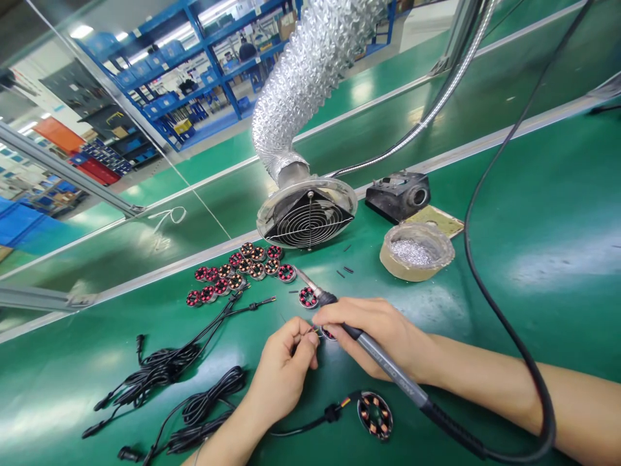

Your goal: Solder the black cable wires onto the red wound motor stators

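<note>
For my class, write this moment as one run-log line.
left hand: pinching thin wires | right hand: holding soldering iron | tip: pointing away from wires | on table: coil rings, black cables, bowl

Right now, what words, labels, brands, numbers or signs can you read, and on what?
Nothing reads with certainty.
Soldering iron, handle: pale lettering, too small and blurred to quote.
Blue shelving: small pale label-like marks, too small to read.
</note>
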Tool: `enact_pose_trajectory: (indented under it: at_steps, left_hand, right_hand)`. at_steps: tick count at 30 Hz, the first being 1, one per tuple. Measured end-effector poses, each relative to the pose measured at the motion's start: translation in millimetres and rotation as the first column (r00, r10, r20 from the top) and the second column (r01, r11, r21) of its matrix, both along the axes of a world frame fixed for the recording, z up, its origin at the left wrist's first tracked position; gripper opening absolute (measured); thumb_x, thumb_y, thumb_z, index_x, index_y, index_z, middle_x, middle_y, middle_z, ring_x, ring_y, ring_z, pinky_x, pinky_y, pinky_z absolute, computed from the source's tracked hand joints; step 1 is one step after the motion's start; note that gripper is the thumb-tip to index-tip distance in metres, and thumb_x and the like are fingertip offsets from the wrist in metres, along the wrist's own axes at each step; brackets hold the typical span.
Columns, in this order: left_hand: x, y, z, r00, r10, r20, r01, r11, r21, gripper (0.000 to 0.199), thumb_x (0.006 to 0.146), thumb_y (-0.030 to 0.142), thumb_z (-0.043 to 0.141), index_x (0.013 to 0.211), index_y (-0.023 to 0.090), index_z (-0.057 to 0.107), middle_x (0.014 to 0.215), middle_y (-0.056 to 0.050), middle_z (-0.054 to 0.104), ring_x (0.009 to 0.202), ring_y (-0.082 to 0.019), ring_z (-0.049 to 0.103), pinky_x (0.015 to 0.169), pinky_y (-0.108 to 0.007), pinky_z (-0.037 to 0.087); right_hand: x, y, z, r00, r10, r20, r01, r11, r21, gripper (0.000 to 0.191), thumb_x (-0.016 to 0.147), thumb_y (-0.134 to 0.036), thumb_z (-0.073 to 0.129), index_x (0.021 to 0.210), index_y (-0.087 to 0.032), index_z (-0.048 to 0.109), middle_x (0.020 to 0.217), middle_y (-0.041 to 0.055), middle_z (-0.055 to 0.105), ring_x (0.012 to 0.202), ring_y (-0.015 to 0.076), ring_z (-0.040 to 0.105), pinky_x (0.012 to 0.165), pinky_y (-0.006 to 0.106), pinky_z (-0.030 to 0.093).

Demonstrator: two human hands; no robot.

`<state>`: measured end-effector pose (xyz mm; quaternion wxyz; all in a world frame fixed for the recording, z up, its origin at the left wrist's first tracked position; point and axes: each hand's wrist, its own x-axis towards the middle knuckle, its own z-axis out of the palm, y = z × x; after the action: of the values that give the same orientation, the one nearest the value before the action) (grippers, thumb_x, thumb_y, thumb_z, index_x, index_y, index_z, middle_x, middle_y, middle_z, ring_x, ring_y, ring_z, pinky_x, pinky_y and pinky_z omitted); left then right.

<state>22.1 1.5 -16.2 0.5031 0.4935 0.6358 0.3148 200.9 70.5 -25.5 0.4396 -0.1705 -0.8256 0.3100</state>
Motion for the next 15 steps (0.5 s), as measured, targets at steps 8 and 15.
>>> enact_pose_trajectory:
  at_steps: [8, 15]
  left_hand:
    - [6.0, 0.5, 0.2, 0.991, 0.114, 0.065, -0.11, 0.991, -0.073, 0.042, 0.078, 0.058, 0.06, 0.063, 0.021, 0.047, 0.048, 0.006, 0.046, 0.047, -0.01, 0.031, 0.049, -0.023, 0.025]
    - [7.7, 3.3, 1.8, 0.985, 0.15, 0.081, -0.141, 0.983, -0.116, 0.042, 0.073, 0.058, 0.062, 0.06, 0.022, 0.046, 0.045, 0.007, 0.045, 0.044, -0.009, 0.03, 0.047, -0.023, 0.025]
  right_hand:
    - [25.7, 4.9, 21.1, 1.0, -0.006, -0.027, 0.007, 0.999, 0.04, 0.024, 0.096, -0.026, 0.047, 0.114, -0.021, 0.061, 0.068, 0.0006, 0.058, 0.059, 0.0143, 0.055, 0.055, 0.026, 0.045]
    - [25.0, 2.3, 15.4, 0.992, 0.096, -0.084, -0.1, 0.994, -0.046, 0.012, 0.086, -0.022, 0.046, 0.087, -0.023, 0.058, 0.059, -0.0018, 0.049, 0.048, 0.014, 0.044, 0.049, 0.028, 0.035]
